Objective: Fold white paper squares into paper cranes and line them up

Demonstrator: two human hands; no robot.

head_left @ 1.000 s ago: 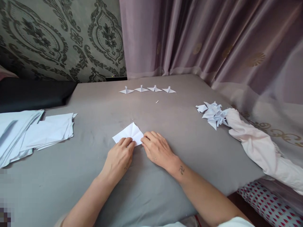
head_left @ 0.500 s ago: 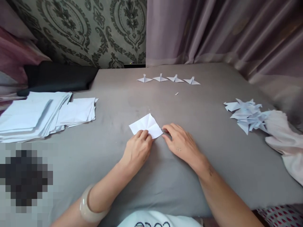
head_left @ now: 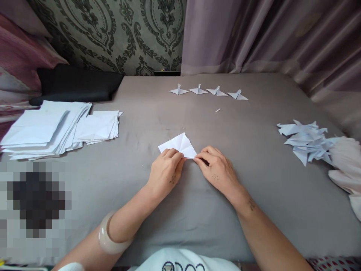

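Observation:
A white sheet of paper (head_left: pixel 180 143) with crossing creases lies in front of me, its near edge lifted toward my fingers. My left hand (head_left: pixel 167 167) pinches that near edge, fingers closed over it. At the sheet's right corner, the thumb and fingertips of my right hand (head_left: pixel 214 164) are pressed together on the paper. Part of the near edge is hidden behind my left fingers. Beyond the sheet, several folded paper birds (head_left: pixel 199 90) stand in a row at the back of the table.
The table has a grey cloth (head_left: pixel 135 195). Stacked white paper (head_left: pixel 34 126) and a smaller pile of sheets (head_left: pixel 97 126) lie at left, before a black folded item (head_left: pixel 79 84). Folded paper pieces (head_left: pixel 307 141) heap up at right beside pale cloth (head_left: pixel 345 162). A paper scrap (head_left: pixel 217 110) lies near the birds.
My right hand has closed its fingertips on the sheet's right corner. My left hand has turned slightly while keeping hold of the near edge. The whole view has shifted a little.

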